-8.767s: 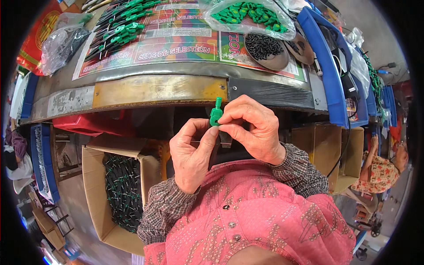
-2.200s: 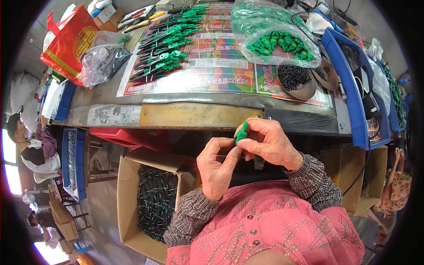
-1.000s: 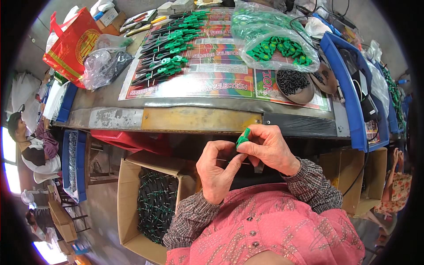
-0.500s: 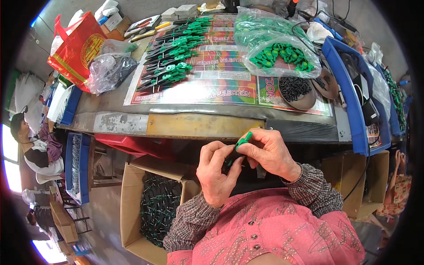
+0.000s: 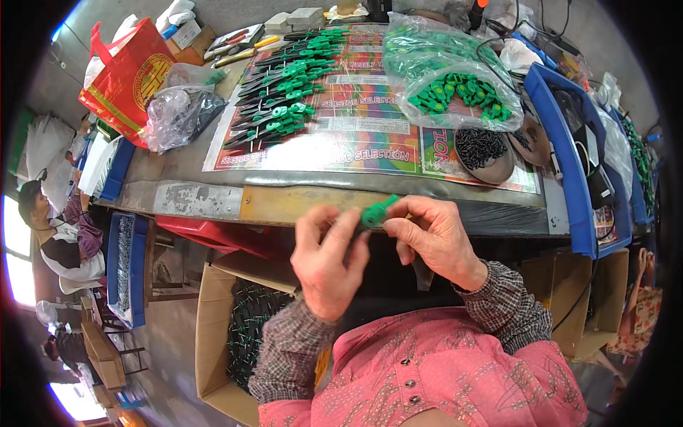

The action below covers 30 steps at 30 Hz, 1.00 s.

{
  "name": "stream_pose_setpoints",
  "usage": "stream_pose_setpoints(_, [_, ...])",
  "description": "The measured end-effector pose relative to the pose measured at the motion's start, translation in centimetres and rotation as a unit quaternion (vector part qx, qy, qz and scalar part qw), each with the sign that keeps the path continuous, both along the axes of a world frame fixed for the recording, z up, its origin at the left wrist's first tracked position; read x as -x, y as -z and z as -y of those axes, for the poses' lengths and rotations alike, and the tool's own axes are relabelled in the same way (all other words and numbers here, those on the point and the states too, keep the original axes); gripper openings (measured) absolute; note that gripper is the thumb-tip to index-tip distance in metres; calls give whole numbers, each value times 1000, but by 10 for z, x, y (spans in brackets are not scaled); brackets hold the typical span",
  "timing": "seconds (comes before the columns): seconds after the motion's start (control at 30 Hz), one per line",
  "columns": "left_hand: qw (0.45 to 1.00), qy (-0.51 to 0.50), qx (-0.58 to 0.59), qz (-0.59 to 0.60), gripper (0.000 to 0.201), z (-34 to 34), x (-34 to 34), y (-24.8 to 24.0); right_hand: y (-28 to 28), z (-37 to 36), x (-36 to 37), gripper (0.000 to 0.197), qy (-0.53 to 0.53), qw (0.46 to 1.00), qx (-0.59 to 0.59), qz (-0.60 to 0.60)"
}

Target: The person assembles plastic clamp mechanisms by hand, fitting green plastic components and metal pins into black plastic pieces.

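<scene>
Left hand [image 5: 329,260] pinched, right hand [image 5: 437,238] with thumb and forefinger slightly parted, both before the workbench's [image 5: 199,199] near edge, sleeved forearms [image 5: 501,306] converging.

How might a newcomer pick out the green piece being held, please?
Find the workbench, then the left hand at its near edge. That hand holds the green piece, its stem pointing up and right. Unlike the green pieces in the clear bag, it is held off the workbench.

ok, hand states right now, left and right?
Left hand: closed, holding the green threaded piece.
Right hand: half-curled beside it; whether it grips anything cannot be told.
</scene>
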<state>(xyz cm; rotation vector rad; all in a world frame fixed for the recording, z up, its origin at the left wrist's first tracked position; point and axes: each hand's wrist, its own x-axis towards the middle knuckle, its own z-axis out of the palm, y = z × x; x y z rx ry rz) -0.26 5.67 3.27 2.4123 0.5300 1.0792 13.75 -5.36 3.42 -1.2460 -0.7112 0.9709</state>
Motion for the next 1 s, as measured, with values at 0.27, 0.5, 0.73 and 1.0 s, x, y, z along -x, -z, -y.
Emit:
stream_pose_setpoints(0.27, [996,-60,-57,-34,26,-98,-13,-12,10,3,-24,14,12,999,10,40])
stream_pose_setpoints(0.5, [985,-85,-137,-61,27,-196,-37,-6,12,0,-23,9,-4,993,-17,116])
stream_pose_setpoints(0.73, [972,-75,-201,-92,25,-236,-71,0,11,-1,-25,6,-5,987,-27,161])
stream_pose_setpoints(1.0, [971,-38,-200,-127,22,-245,-87,4,13,-3,-26,8,-1,980,-31,198])
